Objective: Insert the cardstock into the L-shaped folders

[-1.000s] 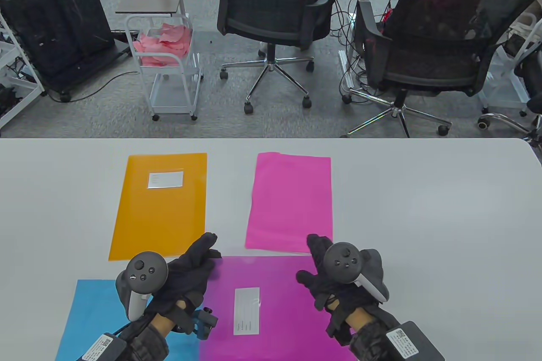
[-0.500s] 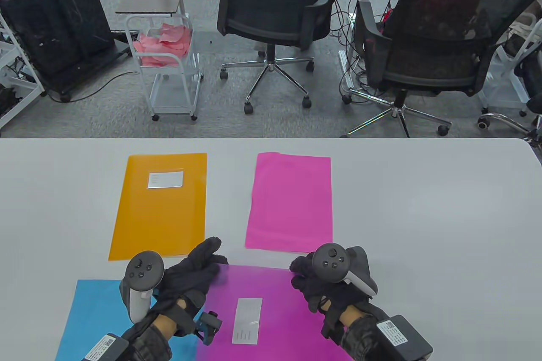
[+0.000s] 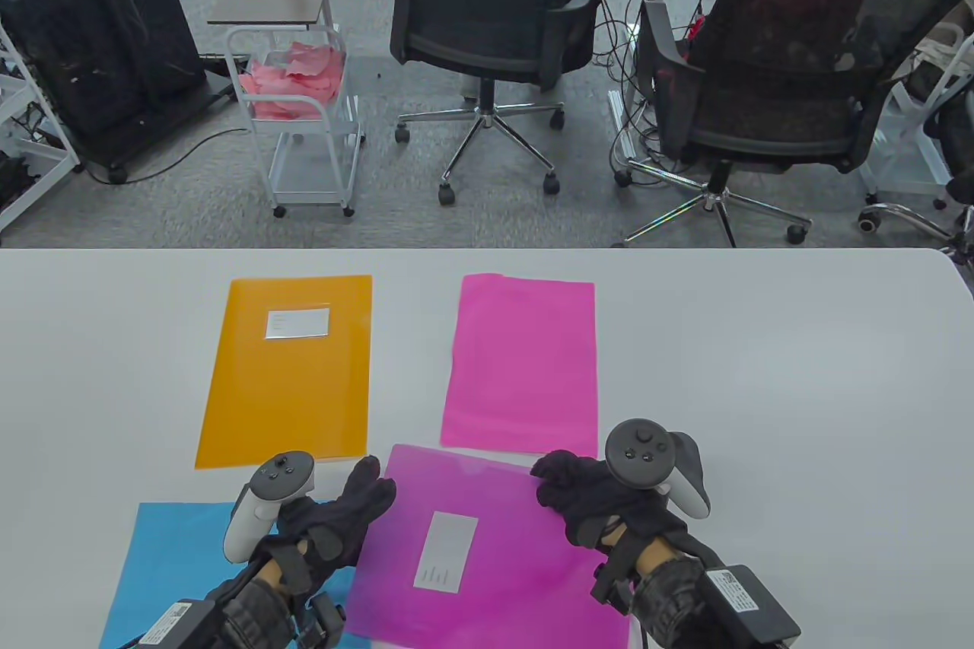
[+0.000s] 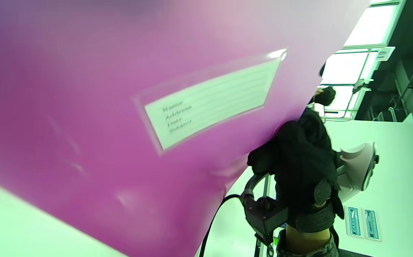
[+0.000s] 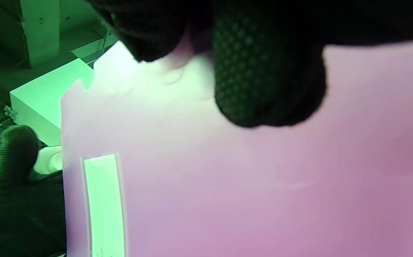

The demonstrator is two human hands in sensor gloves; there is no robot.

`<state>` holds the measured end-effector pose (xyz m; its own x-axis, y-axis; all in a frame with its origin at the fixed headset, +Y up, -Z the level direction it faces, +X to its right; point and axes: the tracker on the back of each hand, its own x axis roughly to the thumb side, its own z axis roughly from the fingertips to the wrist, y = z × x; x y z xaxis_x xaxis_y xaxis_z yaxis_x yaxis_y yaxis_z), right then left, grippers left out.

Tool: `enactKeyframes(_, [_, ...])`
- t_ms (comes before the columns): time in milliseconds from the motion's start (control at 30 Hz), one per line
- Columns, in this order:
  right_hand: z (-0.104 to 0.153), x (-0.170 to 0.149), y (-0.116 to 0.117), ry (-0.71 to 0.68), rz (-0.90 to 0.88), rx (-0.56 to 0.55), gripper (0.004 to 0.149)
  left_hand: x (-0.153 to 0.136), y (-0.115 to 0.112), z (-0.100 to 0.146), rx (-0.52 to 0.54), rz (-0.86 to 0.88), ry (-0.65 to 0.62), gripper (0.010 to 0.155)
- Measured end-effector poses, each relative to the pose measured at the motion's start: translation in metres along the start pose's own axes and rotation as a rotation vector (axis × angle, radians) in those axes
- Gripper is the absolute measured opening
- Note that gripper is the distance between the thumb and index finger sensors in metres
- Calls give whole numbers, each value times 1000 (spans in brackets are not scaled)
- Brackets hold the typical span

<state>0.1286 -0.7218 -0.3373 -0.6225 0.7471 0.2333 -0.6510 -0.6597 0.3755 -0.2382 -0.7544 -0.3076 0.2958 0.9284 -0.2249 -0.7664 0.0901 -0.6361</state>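
A translucent magenta L-shaped folder (image 3: pixel 487 550) with a white label is lifted off the table near the front edge, tilted. My left hand (image 3: pixel 373 488) grips its left edge. My right hand (image 3: pixel 552 474) pinches its far right corner. In the right wrist view my right fingertips (image 5: pixel 267 71) sit on the folder (image 5: pixel 263 185), with the left hand (image 5: pixel 10 200) at its other edge. The folder (image 4: pixel 121 107) fills the left wrist view, with my right hand (image 4: pixel 302 157) behind it. Pink cardstock (image 3: pixel 521 364) lies just beyond the folder. Blue cardstock (image 3: pixel 163 565) lies under my left arm.
An orange folder (image 3: pixel 285 367) with a label lies at the far left of the white table (image 3: pixel 761 375). Beyond the table's far edge stand two office chairs and a small cart with pink sheets.
The magenta folder has been lifted and tilted, its far edge now reaching the pink cardstock. My left hand drew back toward me. My right hand shifted right at the corner.
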Motion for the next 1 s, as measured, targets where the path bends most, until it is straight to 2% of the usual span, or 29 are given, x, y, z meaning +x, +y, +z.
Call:
enactKeyframes(100, [1, -3, -1, 30, 26, -19, 45, 9, 15, 8, 75, -94, -47, 115])
enactKeyframes(167, [1, -7, -3, 44, 20, -23, 45, 18, 33, 18, 136, -271, -42, 113])
enactKeyframes(233, [1, -9, -4, 55, 17, -27, 46, 23, 50, 29, 203, -499, 19, 111])
enactKeyframes(267, [1, -10, -4, 61, 13, -23, 46, 23, 60, 35, 253, -663, 90, 110])
enactKeyframes(300, [1, -10, -5, 64, 13, -20, 46, 23, 65, 38, 270, -748, 138, 110])
enactKeyframes(333, [1, -11, -5, 66, 16, -17, 46, 21, 72, 42, 290, -882, 241, 110])
enactKeyframes(367, [1, -11, -5, 67, 18, -17, 46, 19, 77, 45, 293, -965, 315, 109])
enactKeyframes(433, [2, -11, -5, 70, 24, -10, 46, 9, 90, 48, 223, -1132, 566, 106])
enactKeyframes(467, [2, -10, -5, 71, 24, -6, 46, 3, 95, 49, 211, -1167, 673, 106])
enactKeyframes(500, [2, -10, -5, 71, 22, -3, 46, -2, 98, 50, 213, -1174, 715, 105])
enactKeyframes(667, [1, -10, -4, 75, 33, 14, 46, -28, 107, 46, 140, -1184, 852, 102])
enactKeyframes(833, [1, -11, -4, 80, 30, 17, 46, -24, 102, 43, 239, -1219, 724, 91])
enactKeyframes(1000, [1, -12, -1, 91, 31, 36, 46, -22, 98, 39, 233, -1242, 710, 89])
